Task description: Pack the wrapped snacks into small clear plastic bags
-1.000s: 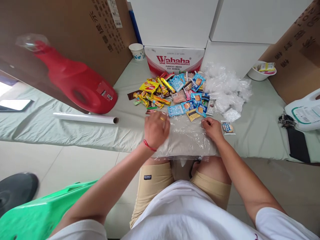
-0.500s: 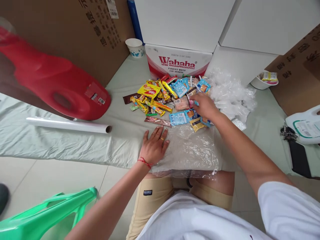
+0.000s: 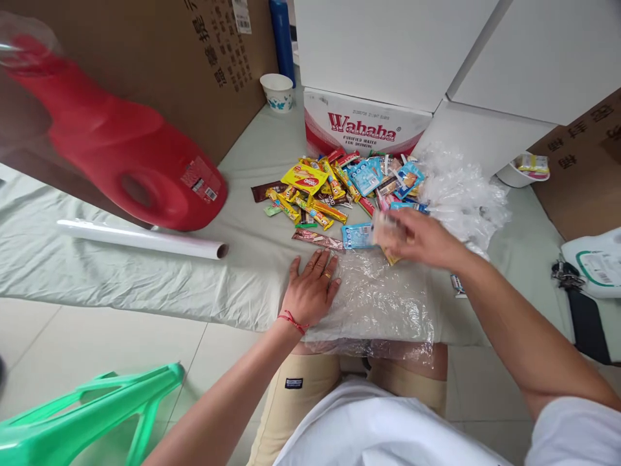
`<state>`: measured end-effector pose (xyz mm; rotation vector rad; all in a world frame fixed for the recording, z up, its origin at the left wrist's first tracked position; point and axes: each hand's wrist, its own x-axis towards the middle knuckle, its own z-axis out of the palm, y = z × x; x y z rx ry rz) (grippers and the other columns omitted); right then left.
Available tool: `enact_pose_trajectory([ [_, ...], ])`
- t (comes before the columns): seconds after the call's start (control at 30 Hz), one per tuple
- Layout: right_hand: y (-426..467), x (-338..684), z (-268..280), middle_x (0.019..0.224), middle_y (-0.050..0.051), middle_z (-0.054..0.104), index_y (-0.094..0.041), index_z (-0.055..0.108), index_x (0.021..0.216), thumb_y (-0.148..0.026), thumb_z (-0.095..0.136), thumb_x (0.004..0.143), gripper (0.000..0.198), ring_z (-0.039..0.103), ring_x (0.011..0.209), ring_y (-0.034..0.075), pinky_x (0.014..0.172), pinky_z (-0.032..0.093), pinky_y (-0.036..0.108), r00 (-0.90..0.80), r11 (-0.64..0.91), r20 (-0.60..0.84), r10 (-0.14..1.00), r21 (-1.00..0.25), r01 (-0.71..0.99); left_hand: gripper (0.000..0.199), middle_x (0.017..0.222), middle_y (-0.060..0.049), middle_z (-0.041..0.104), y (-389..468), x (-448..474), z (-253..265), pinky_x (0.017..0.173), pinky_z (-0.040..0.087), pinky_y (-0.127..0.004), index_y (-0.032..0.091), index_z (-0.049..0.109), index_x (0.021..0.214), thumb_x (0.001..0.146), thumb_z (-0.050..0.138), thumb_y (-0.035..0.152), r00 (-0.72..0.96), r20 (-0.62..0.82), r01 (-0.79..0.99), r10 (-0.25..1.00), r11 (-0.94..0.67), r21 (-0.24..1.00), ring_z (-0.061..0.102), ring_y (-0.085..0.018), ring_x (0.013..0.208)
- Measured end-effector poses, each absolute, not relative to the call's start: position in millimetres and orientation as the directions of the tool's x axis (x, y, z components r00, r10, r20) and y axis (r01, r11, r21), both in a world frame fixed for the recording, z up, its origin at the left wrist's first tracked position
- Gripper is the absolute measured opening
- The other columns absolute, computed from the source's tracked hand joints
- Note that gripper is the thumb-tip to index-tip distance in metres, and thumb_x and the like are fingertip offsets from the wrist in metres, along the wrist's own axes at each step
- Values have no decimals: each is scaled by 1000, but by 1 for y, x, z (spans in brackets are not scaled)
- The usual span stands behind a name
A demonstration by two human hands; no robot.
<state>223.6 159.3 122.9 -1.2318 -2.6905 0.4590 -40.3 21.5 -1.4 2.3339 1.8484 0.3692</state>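
Pinching a blurred pinkish packet (image 3: 387, 234), the right hand (image 3: 421, 239) is mid-frame over the front of the snack pile (image 3: 334, 186). Left hand (image 3: 310, 288) flat, fingers spread, on the left side of the clear film (image 3: 383, 301), lower centre. Film overhangs the table (image 3: 242, 285) edge; could slip if that palm lifts. Right forearm could sweep the small packet (image 3: 457, 285) below it. Bunched plastic (image 3: 468, 194) crowds the pile's right; red jug (image 3: 162, 155) well clear, left.

Wrapped snacks (image 3: 334, 184) are heaped on a cloth (image 3: 247, 281) before a Wahaha water carton (image 3: 366, 123), flanked by a jug (image 3: 116, 139) at left and bunched plastic (image 3: 466, 194) at right, with plastic film (image 3: 381, 298) spread in front.
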Motion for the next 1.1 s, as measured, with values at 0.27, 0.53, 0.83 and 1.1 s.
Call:
enact_pose_trajectory([
  [0.27, 73, 211, 62, 152, 17, 52, -21, 54, 150, -37, 77, 87, 70, 65, 120, 30, 96, 53, 39, -687, 567, -301, 661, -399, 721, 56, 166, -11, 40, 22, -40, -1, 126, 20, -66, 23, 47, 157, 107, 33, 44, 216, 97, 939, 972, -234, 253, 38, -33, 155],
  [0.53, 246, 216, 95, 125, 18, 69, -10, 66, 129, -28, 48, 101, 37, 56, 118, 31, 107, 40, 44, -292, 332, 217, 931, -177, 927, 56, 167, -11, 40, 22, -40, -3, 126, 19, -65, 23, 48, 156, 108, 32, 45, 215, 75, 945, 974, -227, 234, 36, -30, 156],
  [0.83, 265, 154, 64, 132, 28, 59, -1, 59, 132, -20, 46, 98, 42, 46, 124, 39, 102, 41, 50, -368, 369, 164, 915, 25, 929, 54, 165, -11, 43, 22, -41, -1, 126, 23, -66, 25, 49, 156, 107, 36, 43, 211, 111, 938, 971, -233, 255, 41, -33, 153],
  [1.1, 303, 176, 68, 125, 18, 69, -14, 67, 129, -37, 49, 99, 42, 59, 115, 33, 101, 46, 44, -116, 125, 57, 992, -191, 974, 54, 165, -11, 43, 23, -41, -2, 126, 22, -65, 25, 49, 156, 107, 37, 43, 211, 113, 934, 971, -234, 268, 40, -32, 154],
])
